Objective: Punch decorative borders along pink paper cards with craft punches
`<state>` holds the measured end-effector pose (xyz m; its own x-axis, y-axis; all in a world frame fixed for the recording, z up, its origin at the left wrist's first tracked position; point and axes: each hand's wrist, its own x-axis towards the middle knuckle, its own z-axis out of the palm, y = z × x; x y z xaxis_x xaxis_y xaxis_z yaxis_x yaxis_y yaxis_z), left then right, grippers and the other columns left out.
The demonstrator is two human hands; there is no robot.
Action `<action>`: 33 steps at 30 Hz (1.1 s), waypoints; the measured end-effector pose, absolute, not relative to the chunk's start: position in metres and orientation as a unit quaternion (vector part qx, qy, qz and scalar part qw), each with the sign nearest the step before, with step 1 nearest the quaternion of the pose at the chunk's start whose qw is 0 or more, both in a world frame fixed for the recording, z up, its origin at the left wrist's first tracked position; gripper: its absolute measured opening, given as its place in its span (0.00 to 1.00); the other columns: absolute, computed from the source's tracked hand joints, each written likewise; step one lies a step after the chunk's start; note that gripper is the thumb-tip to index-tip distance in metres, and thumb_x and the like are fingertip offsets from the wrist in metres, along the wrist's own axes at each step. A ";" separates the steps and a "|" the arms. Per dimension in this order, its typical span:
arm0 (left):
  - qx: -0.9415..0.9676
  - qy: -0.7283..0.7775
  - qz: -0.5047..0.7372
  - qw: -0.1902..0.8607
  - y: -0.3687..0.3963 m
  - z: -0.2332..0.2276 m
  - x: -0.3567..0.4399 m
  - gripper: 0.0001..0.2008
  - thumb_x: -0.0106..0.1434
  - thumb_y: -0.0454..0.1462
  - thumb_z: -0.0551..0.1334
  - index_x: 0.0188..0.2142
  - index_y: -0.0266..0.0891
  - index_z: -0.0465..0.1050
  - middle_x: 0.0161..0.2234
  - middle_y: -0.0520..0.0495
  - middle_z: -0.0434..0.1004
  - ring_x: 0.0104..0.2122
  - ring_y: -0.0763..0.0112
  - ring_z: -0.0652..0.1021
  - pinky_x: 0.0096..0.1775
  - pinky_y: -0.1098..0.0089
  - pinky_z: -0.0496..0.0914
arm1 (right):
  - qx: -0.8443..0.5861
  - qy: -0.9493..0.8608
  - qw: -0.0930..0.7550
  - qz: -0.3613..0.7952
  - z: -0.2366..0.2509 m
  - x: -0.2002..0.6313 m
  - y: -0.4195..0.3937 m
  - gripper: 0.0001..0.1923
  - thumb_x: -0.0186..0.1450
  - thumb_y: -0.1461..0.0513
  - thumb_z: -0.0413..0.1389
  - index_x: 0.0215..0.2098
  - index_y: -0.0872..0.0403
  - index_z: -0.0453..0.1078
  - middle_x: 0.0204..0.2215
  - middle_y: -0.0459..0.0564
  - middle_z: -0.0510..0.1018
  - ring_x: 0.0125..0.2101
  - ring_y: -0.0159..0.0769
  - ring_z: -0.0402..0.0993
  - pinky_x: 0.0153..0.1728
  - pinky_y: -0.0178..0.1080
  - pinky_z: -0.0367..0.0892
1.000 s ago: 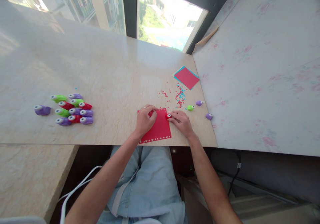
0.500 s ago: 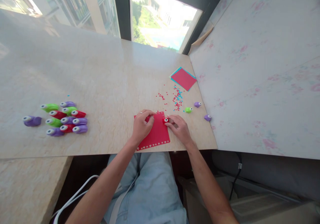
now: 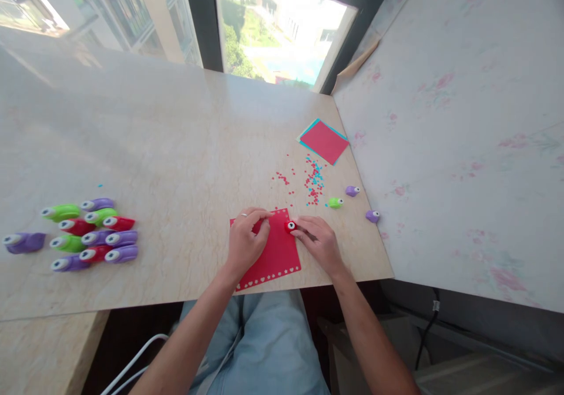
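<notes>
A red sheet of paper (image 3: 282, 254) lies at the table's front, with small cut-out shapes along its near edge and some at its far edge. My left hand (image 3: 247, 237) rests on its left part, fingers curled and thumb drawn in, gripping the sheet near the far edge. In my right hand (image 3: 318, 241) is a small red craft punch (image 3: 290, 226), pinched between thumb and fingers at the sheet's right edge. Whether the paper sits in the punch's slot is too small to tell. Beyond the sheet lie red and blue paper bits (image 3: 314, 180).
Right of my hand stand a green punch (image 3: 335, 203) and two purple punches (image 3: 352, 191). A stack of coloured paper (image 3: 325, 141) lies farther back, near the wallpapered wall (image 3: 440, 148). Several larger punches (image 3: 92, 236) are grouped at the left. A window (image 3: 282, 30) borders the back.
The camera view has shifted, so the table things appear lower. Both hands keep nearly the same hold on the sheet and the red punch; no clear movement of either shows.
</notes>
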<state>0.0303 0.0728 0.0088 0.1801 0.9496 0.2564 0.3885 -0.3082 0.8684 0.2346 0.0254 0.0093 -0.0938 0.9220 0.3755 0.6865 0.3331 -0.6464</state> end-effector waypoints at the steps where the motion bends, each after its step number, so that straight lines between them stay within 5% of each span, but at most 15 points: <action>1: 0.692 0.484 0.419 0.335 0.073 0.009 0.030 0.08 0.63 0.31 0.58 0.37 0.41 0.75 0.37 0.46 0.80 0.40 0.64 0.77 0.45 0.62 0.71 | -0.557 -0.722 0.380 0.155 0.010 0.234 0.025 0.10 0.67 0.59 0.60 0.47 0.48 0.78 0.41 0.52 0.83 0.42 0.42 0.79 0.45 0.46 0.73; 23: 0.713 0.485 0.390 0.324 0.072 0.013 0.031 0.09 0.63 0.32 0.58 0.37 0.43 0.75 0.37 0.46 0.81 0.40 0.62 0.78 0.43 0.60 0.72 | -0.579 -0.707 0.369 0.169 0.012 0.233 0.026 0.13 0.67 0.60 0.60 0.50 0.45 0.77 0.40 0.52 0.82 0.41 0.42 0.78 0.42 0.46 0.75; 33: 0.712 0.480 0.401 0.321 0.072 0.011 0.031 0.08 0.63 0.30 0.58 0.37 0.42 0.75 0.37 0.47 0.80 0.39 0.63 0.78 0.43 0.61 0.71 | -0.597 -0.685 0.367 0.196 0.012 0.235 0.024 0.16 0.65 0.56 0.62 0.51 0.48 0.72 0.38 0.50 0.79 0.32 0.37 0.75 0.41 0.45 0.74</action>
